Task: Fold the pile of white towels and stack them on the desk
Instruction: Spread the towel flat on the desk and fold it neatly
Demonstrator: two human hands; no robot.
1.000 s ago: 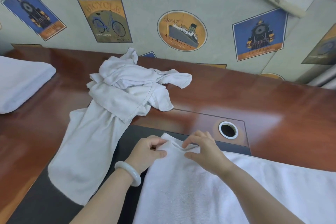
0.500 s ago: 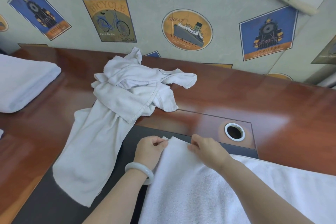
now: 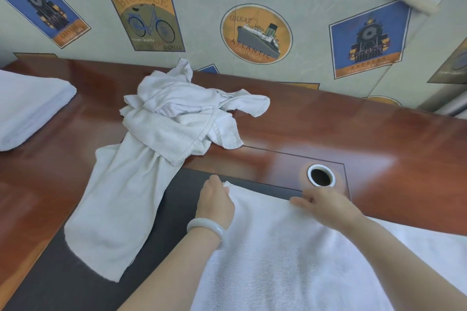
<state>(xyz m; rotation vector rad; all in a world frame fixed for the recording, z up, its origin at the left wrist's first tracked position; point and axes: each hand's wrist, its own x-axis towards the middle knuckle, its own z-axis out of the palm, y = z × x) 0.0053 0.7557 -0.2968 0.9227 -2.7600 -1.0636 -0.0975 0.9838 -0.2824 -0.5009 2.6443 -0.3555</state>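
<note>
A towel is being laid out for folding, with the pile yet to be worked.
The spread towel point(image 3: 278, 247) is lying at 6 o'clock on the desk point(image 3: 391, 139). Its far-left corner is being pinched by the curled left hand point(image 3: 217, 201), while the right hand point(image 3: 328, 207) is being rested on the far edge, its fingers too blurred to tell. A folded stack point(image 3: 27, 108) is sitting at 9 o'clock, and the crumpled pile point(image 3: 187, 113) is waiting at 11. Open room is being left at 3 o'clock, past the cable hole point(image 3: 321, 176).
</note>
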